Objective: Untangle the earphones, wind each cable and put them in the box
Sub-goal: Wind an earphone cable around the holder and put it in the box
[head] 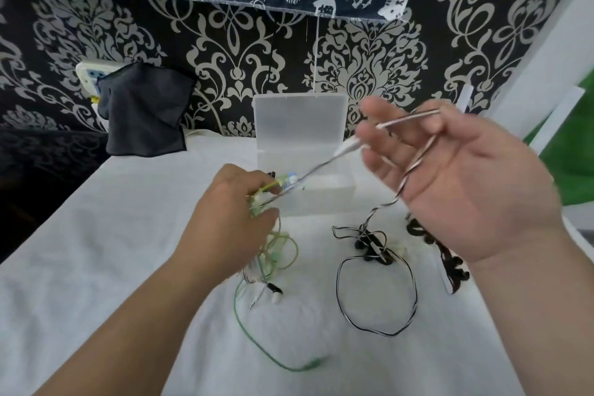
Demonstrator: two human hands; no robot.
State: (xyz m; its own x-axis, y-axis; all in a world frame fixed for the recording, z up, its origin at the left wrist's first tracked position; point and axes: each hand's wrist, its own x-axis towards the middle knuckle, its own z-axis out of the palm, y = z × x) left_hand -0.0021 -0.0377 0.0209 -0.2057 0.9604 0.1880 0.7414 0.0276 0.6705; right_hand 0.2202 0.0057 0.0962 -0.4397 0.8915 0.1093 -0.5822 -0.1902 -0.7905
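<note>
Left hand (231,219) pinching the green earphones (272,258) right beside the open box (321,199). My right hand (456,177) is up and spread, the striped cable (348,146) looped over its fingers and trailing down to the desk (128,251).

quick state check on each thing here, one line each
plastic box: open, lid upright behind it
left hand: grips the top of the green earphones
green earphones: tangled, partly lifted off the sheet
striped earphones: knotted on the sheet, cable running up to both hands
right hand: raised, fingers relaxed, striped cable looped over them
dark cloth: hanging crumpled by the wall
</note>
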